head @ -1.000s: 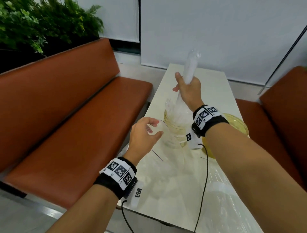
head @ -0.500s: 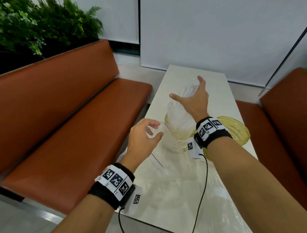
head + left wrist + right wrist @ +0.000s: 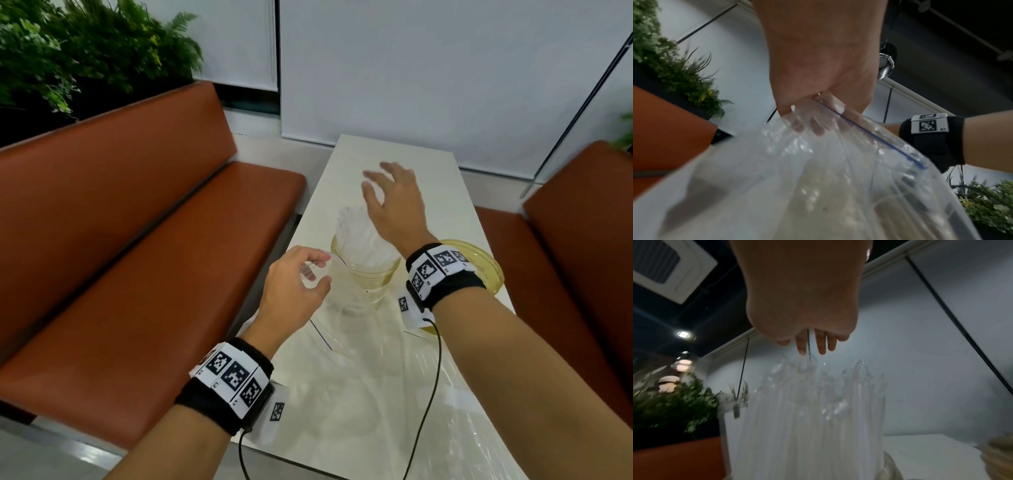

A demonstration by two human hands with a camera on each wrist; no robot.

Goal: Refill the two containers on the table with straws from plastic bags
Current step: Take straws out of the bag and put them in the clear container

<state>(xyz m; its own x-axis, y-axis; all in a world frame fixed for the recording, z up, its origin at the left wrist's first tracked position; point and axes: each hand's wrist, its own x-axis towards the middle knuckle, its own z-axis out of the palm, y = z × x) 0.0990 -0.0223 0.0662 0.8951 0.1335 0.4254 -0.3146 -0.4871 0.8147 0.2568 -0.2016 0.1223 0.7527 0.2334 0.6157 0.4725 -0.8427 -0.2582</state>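
Note:
A yellowish glass container (image 3: 373, 274) stands mid-table, filled with clear wrapped straws (image 3: 359, 236) that stand upright and fan out (image 3: 809, 410). My right hand (image 3: 390, 202) hovers just above and beyond the straw tops, fingers spread and holding nothing (image 3: 812, 344). My left hand (image 3: 301, 281) pinches the upper edge of a clear plastic bag (image 3: 346, 308) with a blue zip line, held up in front of the container; in the left wrist view the fingers curl round the bag (image 3: 838, 154). A second yellowish container (image 3: 479, 263) lies partly behind my right wrist.
The white table (image 3: 411, 154) runs away from me between two orange benches (image 3: 137, 257) (image 3: 582, 257). Clear plastic film (image 3: 428, 411) covers its near end. A black cable (image 3: 431, 394) hangs from my right wristband. Plants (image 3: 68, 51) stand behind the left bench.
My right hand gripped a bundle of straws standing in the container, then let it go and opened. The straws have settled lower and fanned out. My left hand kept hold of the bag.

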